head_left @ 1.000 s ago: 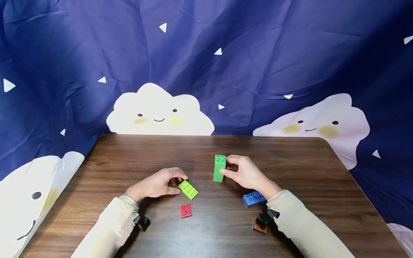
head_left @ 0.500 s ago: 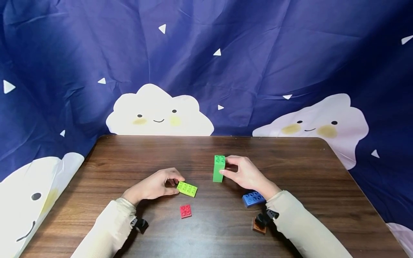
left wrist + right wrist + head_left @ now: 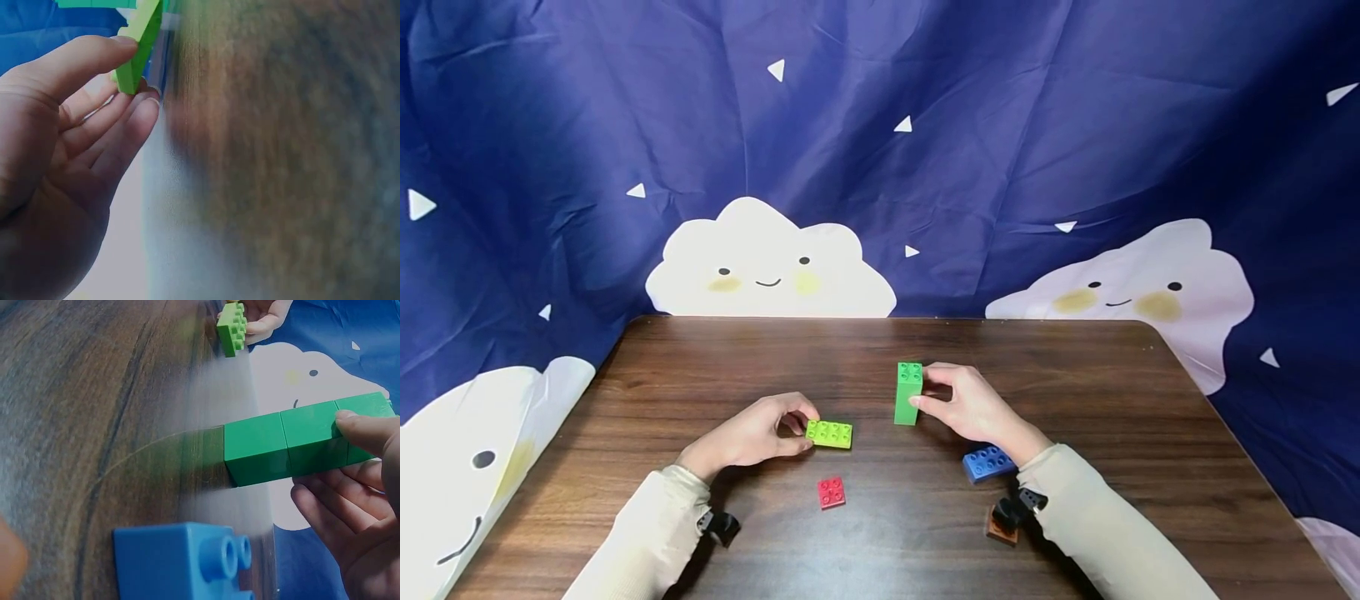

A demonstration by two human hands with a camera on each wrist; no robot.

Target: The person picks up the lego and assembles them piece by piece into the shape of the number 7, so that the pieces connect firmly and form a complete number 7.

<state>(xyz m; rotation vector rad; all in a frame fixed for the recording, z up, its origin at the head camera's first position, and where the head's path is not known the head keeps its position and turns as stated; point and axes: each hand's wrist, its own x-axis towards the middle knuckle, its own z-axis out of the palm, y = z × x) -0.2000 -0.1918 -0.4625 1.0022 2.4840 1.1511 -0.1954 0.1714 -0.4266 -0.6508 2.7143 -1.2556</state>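
Observation:
In the head view my left hand (image 3: 756, 431) pinches the left end of a lime-green toy building brick (image 3: 829, 434), its studs facing up. The left wrist view shows the thumb on one side of this lime brick (image 3: 139, 53) and fingers on the other. My right hand (image 3: 973, 406) grips the upper part of an upright green stack (image 3: 907, 400) from its right side. Seen from the right wrist, that green stack (image 3: 284, 444) is made of three bricks, the thumb near its top. A small red brick (image 3: 831, 492) lies in front of the lime one.
A blue brick (image 3: 987, 463) lies under the right wrist, close by in the right wrist view. An orange-brown brick (image 3: 1001, 528) is partly hidden by the right wrist's black camera. All this is on a brown wooden table (image 3: 760, 350) before a blue cloud-patterned curtain (image 3: 880, 150).
The lime brick has turned from a slant to nearly straight across and shifted slightly left, with my left hand drawing back left. My right hand and the green stack have hardly moved.

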